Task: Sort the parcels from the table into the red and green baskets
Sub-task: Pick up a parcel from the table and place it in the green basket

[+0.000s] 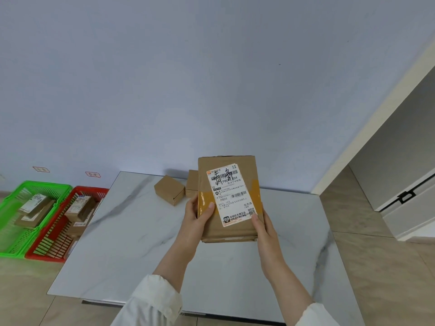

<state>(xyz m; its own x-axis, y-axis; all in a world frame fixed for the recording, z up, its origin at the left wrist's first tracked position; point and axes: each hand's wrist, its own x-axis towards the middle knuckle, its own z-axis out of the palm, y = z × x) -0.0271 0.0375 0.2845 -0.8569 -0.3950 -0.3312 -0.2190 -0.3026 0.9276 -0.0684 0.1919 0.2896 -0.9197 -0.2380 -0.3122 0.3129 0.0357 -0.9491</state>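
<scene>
A brown cardboard parcel (pixel 237 229) with a white shipping label and yellow tape is held up above the marble table (pixel 131 243). My left hand (pixel 196 216) grips its left edge, thumb on the front. My right hand (pixel 264 228) grips its lower right edge. Two small brown boxes lie at the table's far edge: one (pixel 169 189) in full view, the other (pixel 191 183) partly hidden behind the held parcel. On the floor to the left stand a green basket (pixel 14 234) and a red basket (pixel 50 245), each with several parcels inside.
A pale blue wall rises behind the table, with two small tags above the baskets. A white door frame and cabinet stand at the right. Tiled floor surrounds the table.
</scene>
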